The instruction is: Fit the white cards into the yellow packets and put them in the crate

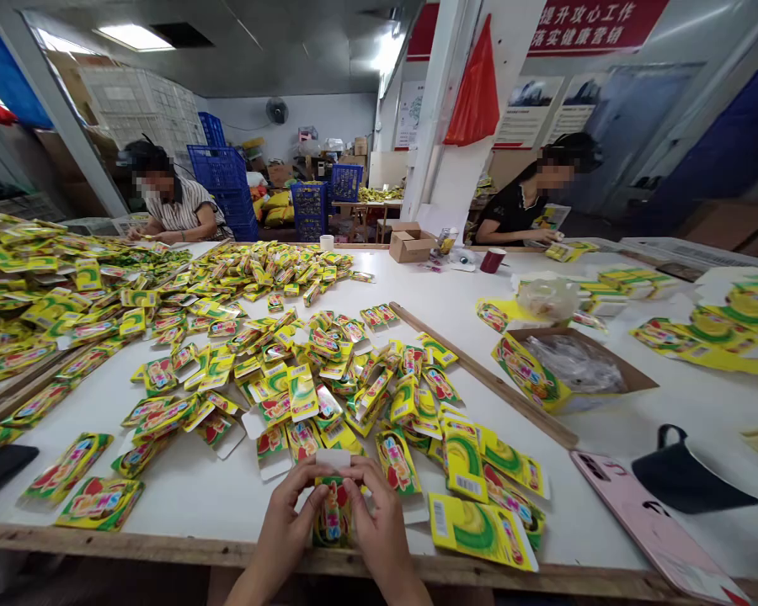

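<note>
Both my hands meet at the near edge of the white table (pixel 189 488). My left hand (pixel 287 526) and my right hand (pixel 379 526) pinch one small yellow-and-green carton (pixel 334 505) between them, fingers closed on its sides and on its white top flap. Just beyond lies a heap of the same small yellow cartons (pixel 328 379), flat or half folded. Several flat yellow carton blanks (pixel 480 526) lie to the right of my right hand.
A bigger pile of yellow cartons (pixel 50 295) covers the left side. A wooden strip (pixel 480 374) runs diagonally. A pink phone (pixel 644 522), a dark mask (pixel 688 475) and an open box with a plastic bag (pixel 568 362) lie right. Two people work at the far side.
</note>
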